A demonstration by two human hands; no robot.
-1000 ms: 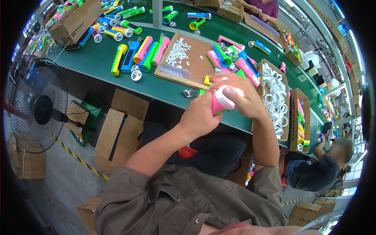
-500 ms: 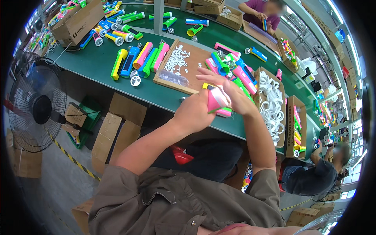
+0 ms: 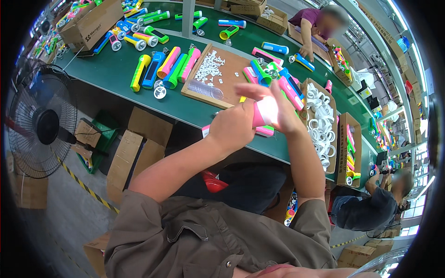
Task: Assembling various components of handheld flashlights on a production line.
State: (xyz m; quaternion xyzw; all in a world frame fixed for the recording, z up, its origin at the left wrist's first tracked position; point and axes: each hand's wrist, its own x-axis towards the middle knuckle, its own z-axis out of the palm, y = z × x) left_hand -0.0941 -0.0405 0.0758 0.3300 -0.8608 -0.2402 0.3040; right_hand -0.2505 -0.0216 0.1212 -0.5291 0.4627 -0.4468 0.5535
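From my seat I see a pink flashlight point(image 3: 258, 119) up over the near edge of the counter point(image 3: 123, 88). The left hand point(image 3: 232, 124) has its fingers wrapped snugly around it. The right hand point(image 3: 285, 113) has its fingers stretched out, gripping nothing, with its palm near the white end point(image 3: 267, 110). That end is very bright, so I can't tell if they touch. I'd hold the flashlight firmly, square my palm to that end, and press straight, not slanted.
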